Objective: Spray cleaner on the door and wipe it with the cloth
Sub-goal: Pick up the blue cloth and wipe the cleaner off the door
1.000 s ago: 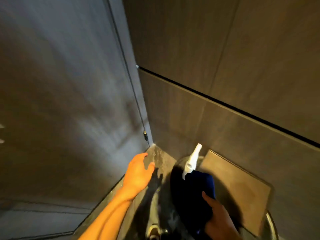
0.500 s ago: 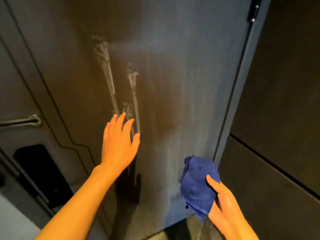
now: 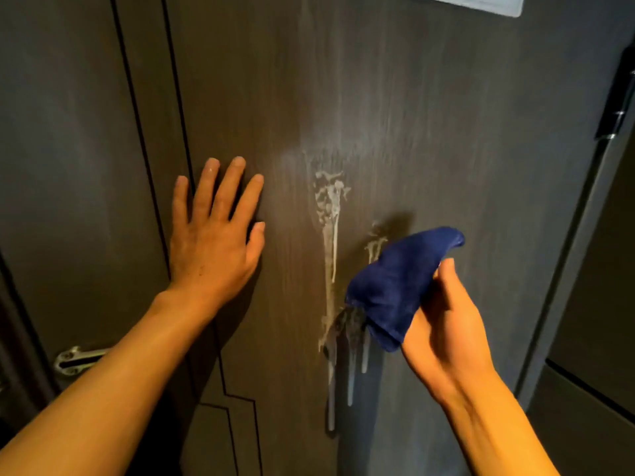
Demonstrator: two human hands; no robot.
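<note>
Across the dark wood-grain door [image 3: 429,132], white foamy cleaner streaks [image 3: 331,242] run down mid-panel. Left of the streaks, the left hand [image 3: 213,242] lies flat, fingers spread, holding nothing. Right of them, the right hand [image 3: 443,324] clasps the crumpled dark-blue cloth [image 3: 395,283]. Bare panel lies above the streaks; a metal handle [image 3: 74,360] sits lower left.

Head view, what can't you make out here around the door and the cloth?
- White plate on the door: cut off by the top edge.
- Foam streak under the cloth: partly covered by it.
- Latch: right end hidden behind the left forearm.
- Spray bottle: not in view.
- Right hand fingertips: hidden by the cloth.
</note>
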